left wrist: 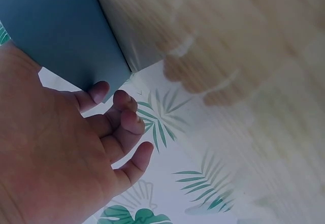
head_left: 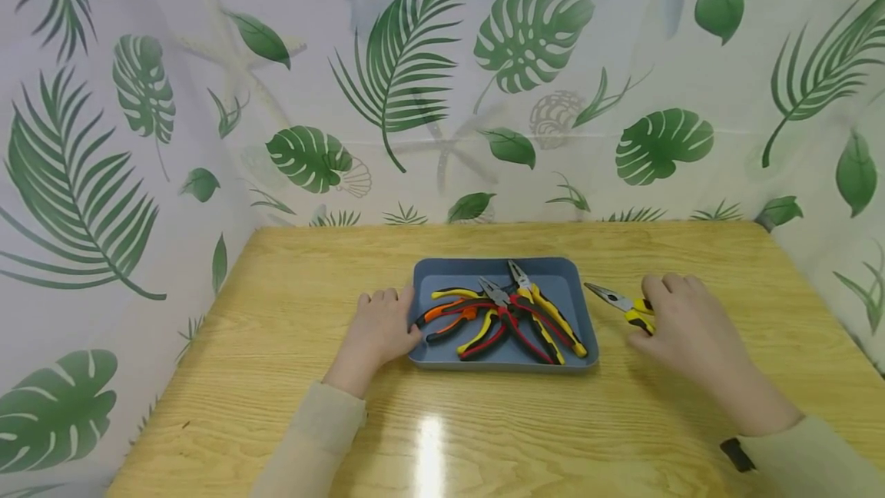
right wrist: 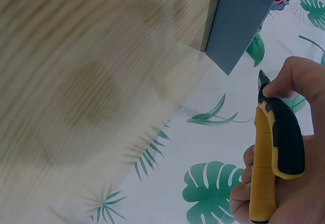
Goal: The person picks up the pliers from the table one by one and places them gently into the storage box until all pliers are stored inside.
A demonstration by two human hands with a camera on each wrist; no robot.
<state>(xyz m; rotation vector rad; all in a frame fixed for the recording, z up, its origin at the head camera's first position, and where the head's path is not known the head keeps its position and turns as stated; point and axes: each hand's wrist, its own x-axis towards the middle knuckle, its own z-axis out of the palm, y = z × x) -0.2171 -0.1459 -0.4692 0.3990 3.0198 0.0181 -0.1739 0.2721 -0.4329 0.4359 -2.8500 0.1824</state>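
My left hand (head_left: pixel 376 333) is at the left end of a blue-grey tray (head_left: pixel 432 266), its thumb at the rim and its index finger against the outer wall; the other fingers curl loosely. In the left wrist view the thumb is hidden behind the tray wall. To the right of the tray, my right hand (head_left: pixel 691 333) holds long-nose pliers (head_left: pixel 622 300) by their yellow-and-black handles, jaws pointing towards the tray. Several pliers lie crossed in the tray: red-and-black pliers (head_left: pixel 503 312), yellow-and-black long-nose pliers (head_left: pixel 549 312) and orange-and-black pliers (head_left: pixel 459 319) among them.
The tray stands on a wood-grain table (head_left: pixel 332 252). A white cloth (head_left: pixel 429 175) printed with green leaves hangs behind the table and along its sides. A bright light reflection shows on the table's front part.
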